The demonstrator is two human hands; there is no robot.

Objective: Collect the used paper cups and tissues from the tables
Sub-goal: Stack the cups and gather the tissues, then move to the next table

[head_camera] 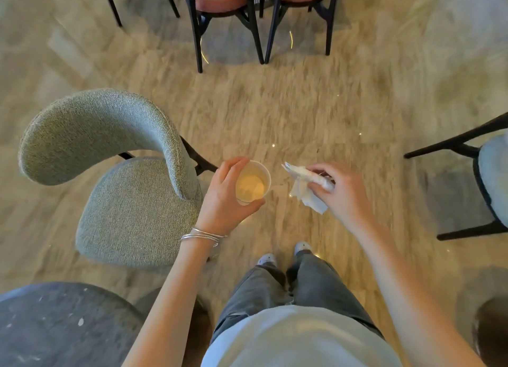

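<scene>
The left hand (pixel 224 199) is closed around a paper cup (pixel 253 182), and the right hand (pixel 341 193) pinches a crumpled tissue (pixel 305 185), both above the floor (pixel 302 114) beside a green chair (pixel 115 174).

We only get a corner of the dark table (pixel 55 325), cut off bottom-left. The floor (pixel 302 105) is motion-blurred, and the far chairs (pixel 220 6) lose their tops.

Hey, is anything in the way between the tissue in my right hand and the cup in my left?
Nothing visible. The right hand pinches the tissue beside the open-topped paper cup in the left hand; only bare floor shows through the gap between them.
</scene>
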